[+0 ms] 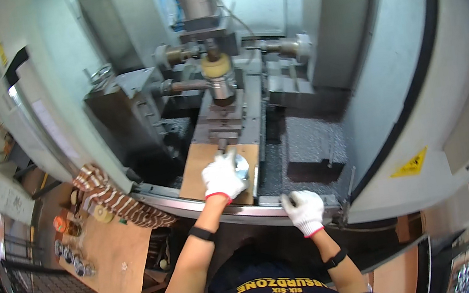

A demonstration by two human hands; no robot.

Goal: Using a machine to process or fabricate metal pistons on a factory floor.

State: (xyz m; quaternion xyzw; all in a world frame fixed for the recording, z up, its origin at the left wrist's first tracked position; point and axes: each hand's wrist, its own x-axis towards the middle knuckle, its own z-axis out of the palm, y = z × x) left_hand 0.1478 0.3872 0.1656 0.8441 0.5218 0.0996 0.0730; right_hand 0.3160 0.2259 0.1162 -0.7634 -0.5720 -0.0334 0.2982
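Round metal part [241, 167] sits on the brown board [204, 166] inside the machine, left hand [222, 177] closed over it, apparently mid-placement. Right hand [304, 209] grips the machine's sill [194, 201], fingers curled. Next likely needs careful seating under the spindle [218, 75].

From where I sit, the pale grey machine housing [416, 56] fills most of the view, its opening at the centre. At twelve o'clock a vertical spindle with a yellow collar [216, 66] hangs above the fixture block [224, 117]. At one o'clock a horizontal metal cylinder [291, 46] points inward. A yellow triangular warning sticker [412, 164] sits at four o'clock on the housing. At nine o'clock a striped cloth [117, 202] drapes over the machine's edge, and below it, near eight o'clock, a wooden bench [114, 257] carries small round metal parts [74, 258].
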